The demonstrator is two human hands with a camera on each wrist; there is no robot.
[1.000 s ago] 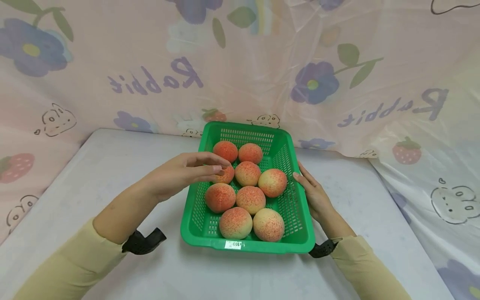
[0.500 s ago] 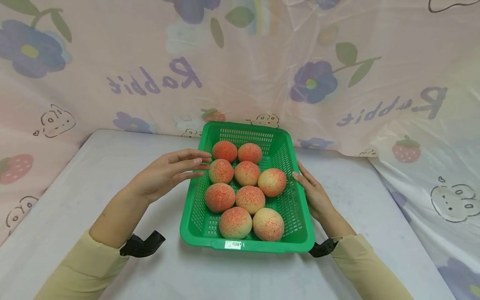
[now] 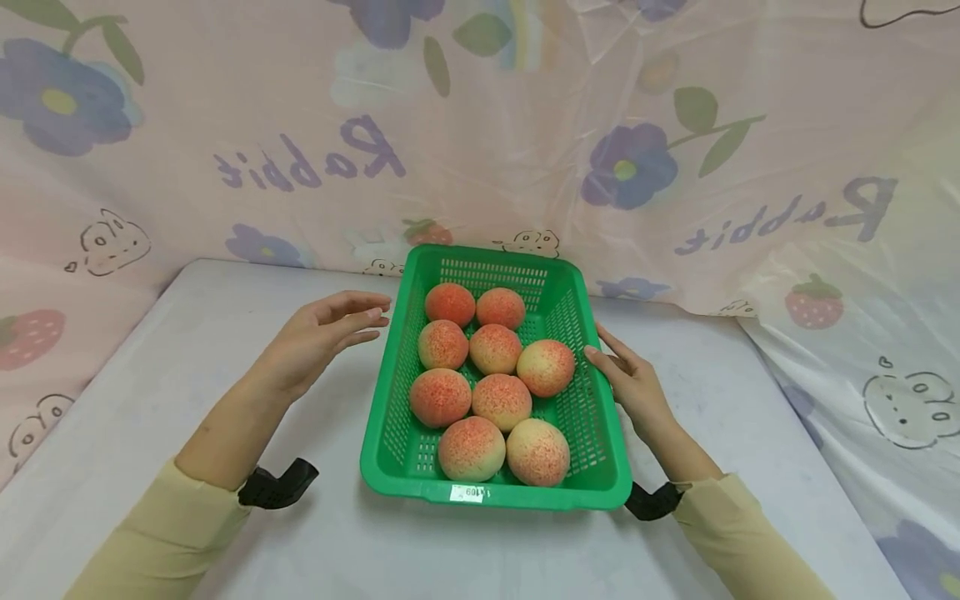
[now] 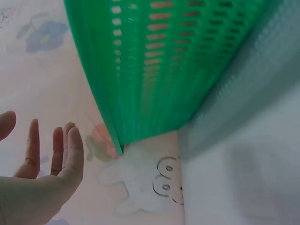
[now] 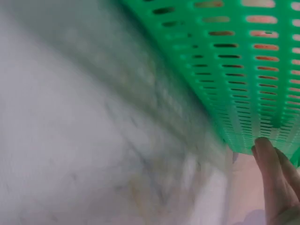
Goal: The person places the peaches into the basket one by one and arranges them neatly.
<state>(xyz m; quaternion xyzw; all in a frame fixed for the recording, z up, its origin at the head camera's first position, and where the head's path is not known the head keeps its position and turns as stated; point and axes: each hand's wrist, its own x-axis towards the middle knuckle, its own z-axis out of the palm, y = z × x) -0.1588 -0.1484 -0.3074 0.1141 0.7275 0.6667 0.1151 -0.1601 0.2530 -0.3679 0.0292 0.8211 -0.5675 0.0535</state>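
Note:
A green plastic basket [image 3: 491, 493] with slotted walls stands mid-table, with several red-and-yellow peaches [image 3: 495, 348] inside it. They look speckled and lie in a single layer. My left hand [image 3: 307, 342] is held off the basket's left side, fingers loosely spread and nothing in them; the left wrist view has the same hand [image 4: 51, 173] apart from the slotted wall. On the opposite side my right hand [image 3: 637, 387] holds the basket's edge, thumb over the rim and fingers along the outer wall. In the right wrist view, its fingers [image 5: 272, 173] show by that wall; the thumb is hidden.
The white table [image 3: 315, 533] carries the basket near its back edge. A pale curtain [image 3: 480, 167] printed with flowers, rabbits and strawberries hangs behind and at both sides. Black wrist straps [image 3: 277, 485] stick out below the sleeves.
My left hand has drawn back left, from above the peaches to outside the basket, uncovering a peach on the left. The right hand stays at the rim, and the basket has hardly moved.

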